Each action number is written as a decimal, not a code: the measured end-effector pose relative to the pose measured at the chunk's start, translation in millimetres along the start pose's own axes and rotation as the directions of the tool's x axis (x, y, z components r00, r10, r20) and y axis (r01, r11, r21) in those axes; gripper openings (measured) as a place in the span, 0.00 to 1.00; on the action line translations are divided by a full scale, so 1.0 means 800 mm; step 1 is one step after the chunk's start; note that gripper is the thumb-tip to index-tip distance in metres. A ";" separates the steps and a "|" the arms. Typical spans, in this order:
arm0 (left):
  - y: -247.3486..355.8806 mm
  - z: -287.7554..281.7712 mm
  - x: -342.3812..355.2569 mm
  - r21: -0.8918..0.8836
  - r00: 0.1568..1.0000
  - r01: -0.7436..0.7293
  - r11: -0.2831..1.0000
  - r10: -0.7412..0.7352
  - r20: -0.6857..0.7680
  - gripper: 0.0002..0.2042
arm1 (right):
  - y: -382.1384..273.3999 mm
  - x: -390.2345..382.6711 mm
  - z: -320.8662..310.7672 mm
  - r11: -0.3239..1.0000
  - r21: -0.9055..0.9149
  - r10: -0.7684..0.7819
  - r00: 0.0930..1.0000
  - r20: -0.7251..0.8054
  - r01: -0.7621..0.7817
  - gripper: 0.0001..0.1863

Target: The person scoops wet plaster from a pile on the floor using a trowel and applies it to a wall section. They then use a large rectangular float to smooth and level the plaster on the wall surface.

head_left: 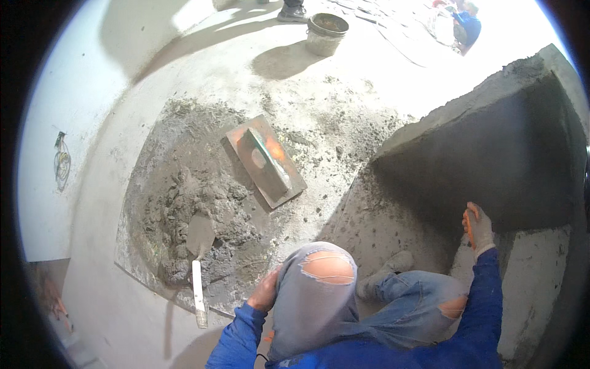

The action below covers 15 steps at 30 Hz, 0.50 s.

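Note:
My left hand (263, 289) rests against the side of my bent left knee (326, 270), its fingers partly hidden. My right hand (476, 227), pale and orange as if gloved, is curled beside the dark plastered side (498, 166) of a low structure; what it holds, if anything, is unclear. A trowel (201, 237) with a pale handle lies on grey mortar (184, 184), left of my left hand. Farther forward, a rectangular float (258, 172) lies flat on the splattered board.
A bucket (326, 43) stands at the back, near a person's shoe (292, 13). Another person in blue (467, 31) is at upper right among cables (387, 37). A white wall (58, 111) with coiled wires (61, 166) runs along my left.

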<state>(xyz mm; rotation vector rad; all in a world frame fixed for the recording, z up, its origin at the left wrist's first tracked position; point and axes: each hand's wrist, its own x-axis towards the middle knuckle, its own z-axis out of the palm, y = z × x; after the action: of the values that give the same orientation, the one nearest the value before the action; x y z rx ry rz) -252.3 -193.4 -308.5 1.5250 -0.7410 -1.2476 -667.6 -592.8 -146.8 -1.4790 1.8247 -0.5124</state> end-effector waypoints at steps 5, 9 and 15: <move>0.103 -0.053 -0.021 -0.625 0.972 -0.176 0.761 0.235 0.012 0.23 | -0.053 -0.004 0.084 0.855 -0.400 -0.261 0.941 0.216 0.329 0.22; 0.205 -0.089 -0.033 -0.606 0.616 -0.036 0.795 0.495 0.613 0.23 | -0.051 -0.016 0.117 0.896 -0.367 -0.085 0.908 0.410 0.250 0.22; 0.212 0.013 -0.059 -0.508 0.394 -0.030 0.861 0.477 0.786 0.06 | -0.041 -0.012 0.122 0.845 -0.473 -0.067 0.927 0.370 0.250 0.23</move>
<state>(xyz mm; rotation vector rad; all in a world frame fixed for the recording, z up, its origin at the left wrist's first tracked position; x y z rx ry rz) -254.1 -208.7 -132.9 0.2060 -1.2301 -1.8145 -573.0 -579.6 -185.5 -1.9487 1.6284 0.1834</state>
